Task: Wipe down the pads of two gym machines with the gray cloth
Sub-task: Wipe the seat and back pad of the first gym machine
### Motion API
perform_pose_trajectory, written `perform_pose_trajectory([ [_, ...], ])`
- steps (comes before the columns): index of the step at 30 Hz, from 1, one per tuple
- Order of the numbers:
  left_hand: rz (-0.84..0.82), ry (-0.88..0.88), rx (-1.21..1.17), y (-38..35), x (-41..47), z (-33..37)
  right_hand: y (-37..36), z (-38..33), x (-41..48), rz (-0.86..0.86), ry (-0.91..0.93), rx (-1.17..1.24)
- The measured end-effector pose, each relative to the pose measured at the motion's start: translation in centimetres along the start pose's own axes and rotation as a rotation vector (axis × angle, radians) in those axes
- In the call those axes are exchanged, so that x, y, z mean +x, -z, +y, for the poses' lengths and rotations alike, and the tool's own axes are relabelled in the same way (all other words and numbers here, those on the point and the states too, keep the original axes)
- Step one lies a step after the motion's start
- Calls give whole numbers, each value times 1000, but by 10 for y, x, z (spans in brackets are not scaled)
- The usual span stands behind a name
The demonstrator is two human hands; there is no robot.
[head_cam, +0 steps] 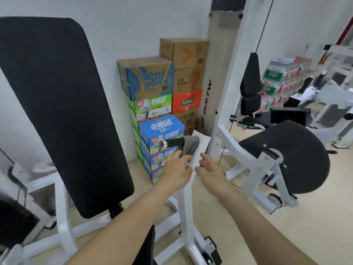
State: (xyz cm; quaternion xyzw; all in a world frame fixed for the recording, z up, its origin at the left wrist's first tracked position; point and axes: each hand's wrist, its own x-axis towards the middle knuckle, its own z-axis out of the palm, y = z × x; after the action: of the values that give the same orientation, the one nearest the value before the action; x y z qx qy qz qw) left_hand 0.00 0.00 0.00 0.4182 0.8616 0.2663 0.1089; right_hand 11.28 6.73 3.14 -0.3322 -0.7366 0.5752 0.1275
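Left hand (176, 170): fingers stretched forward, tips at the lower edge of the gray cloth (190, 145); whether they pinch it cannot be told. Right hand (211, 172): just beside the left, fingers loosely spread, holding nothing, hovering by the white frame (186, 203).

The cloth hangs crumpled over a black-gripped handle (172, 143) with a chrome end cap, directly ahead of both hands.

Containers, behind the handle against the wall, are stacked cartons, all closed, so their contents are not visible:
- blue carton (162, 131), marked "电解质", with more blue cartons below it
- green carton (152, 106), also "电解质"
- blue-and-brown carton (147, 79) on top, lettering not legible
- brown carton (188, 81), marked "C100"
- orange carton (187, 101), marked "农夫果园"
- plain brown carton (184, 52) topmost, with an orange arrow mark

The upright panel (207, 96) beside the stack reads "BRTW" vertically.

Pads: a long black back pad (57, 111) with rounded corners stands tilted at the left, and a black half-round pad (298, 159) sits on white brackets at the right. Both have a matte surface.

Far right, along the wall, are shrink-wrapped packs (282, 79) in red and green — too blurred to read.
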Motion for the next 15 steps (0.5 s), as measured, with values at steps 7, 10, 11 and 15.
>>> perform_pose_trajectory([
  [7, -164, 119, 86, -39, 105, -31, -20, 1, 115, -11, -108, 94],
  [10, -165, 101, -103, -51, 121, -38, -26, 13, 153, 10, -136, 92],
  [11, -119, 137, -209, -53, 123, -38, -26, 15, 164, 4, -163, 117],
  [15, 169, 365, -649, -47, 118, -26, -16, 16, 192, 6, -232, 213],
])
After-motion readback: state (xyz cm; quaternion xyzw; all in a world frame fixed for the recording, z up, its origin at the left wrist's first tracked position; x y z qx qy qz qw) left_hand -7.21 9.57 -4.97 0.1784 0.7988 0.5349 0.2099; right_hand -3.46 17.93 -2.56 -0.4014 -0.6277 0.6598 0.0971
